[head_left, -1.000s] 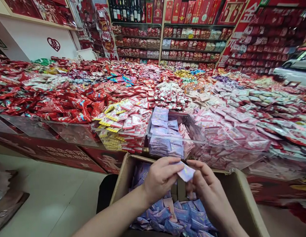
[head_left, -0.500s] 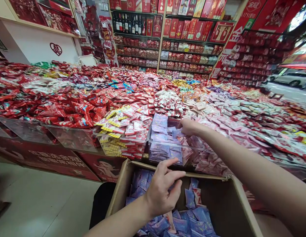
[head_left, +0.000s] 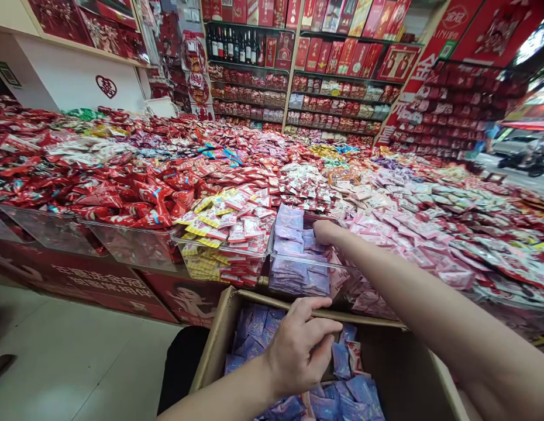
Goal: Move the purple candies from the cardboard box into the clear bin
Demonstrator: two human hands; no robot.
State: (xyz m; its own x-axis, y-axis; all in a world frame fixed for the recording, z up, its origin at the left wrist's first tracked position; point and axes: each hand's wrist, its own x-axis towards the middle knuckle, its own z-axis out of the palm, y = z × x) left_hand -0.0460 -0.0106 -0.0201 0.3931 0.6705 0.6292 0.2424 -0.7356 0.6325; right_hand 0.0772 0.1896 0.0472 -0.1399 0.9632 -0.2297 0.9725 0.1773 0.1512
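My right hand (head_left: 327,233) reaches down into a clear plastic bin (head_left: 298,261), beside stacked purple packets (head_left: 290,237). Its fingers are hidden in the bin, so whether they grip a packet does not show. Over the open cardboard box (head_left: 216,333) hovers my left hand (head_left: 300,348), fingers slightly curled and apart, with nothing visible in them. Loose purple packets (head_left: 357,397) lie in the box below it, with a red-and-white packet (head_left: 355,356) among them. My left hand and forearm cover part of the box's contents.
Left of the purple bin stands a bin of yellow, white and red packets (head_left: 230,225). Pink packets (head_left: 399,237) heap up on its right. Red packets (head_left: 136,199) fill bins further left. Shelves of bottles and red boxes (head_left: 329,55) rise behind.
My right hand has sunk lower into the bin, hiding its fingers and the purple packet seen at them before. My left hand stays above the box. The view has shifted slightly.
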